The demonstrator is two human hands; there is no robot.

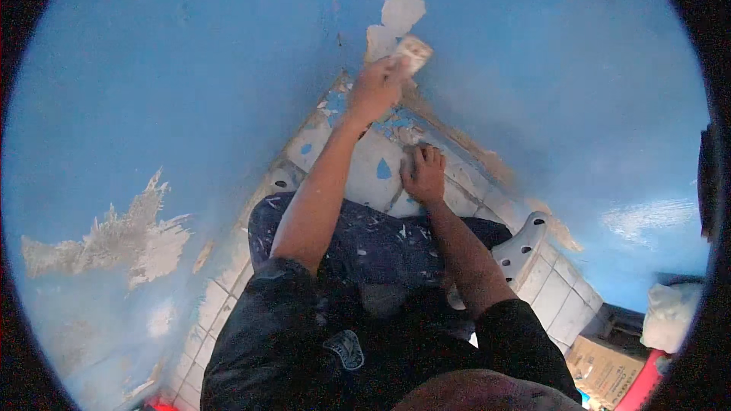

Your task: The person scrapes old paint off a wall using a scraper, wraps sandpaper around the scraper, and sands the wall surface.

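My left hand reaches up to the blue painted wall near the corner. In its fingers is a small pale flat tool, blurred, perhaps a scraper or putty knife. The tool is at the lower edge of a bare whitish patch where the paint is off. My right hand rests low on the dirty white floor tiles, fingers bent, beside a heap of blue and white paint chips. Whether anything lies under its fingers cannot be told.
Blue paint flakes dot the tiles. A larger bare patch marks the left wall. A pale clog with holes is at my right foot. At the lower right are a cardboard box, a red object and a white bag.
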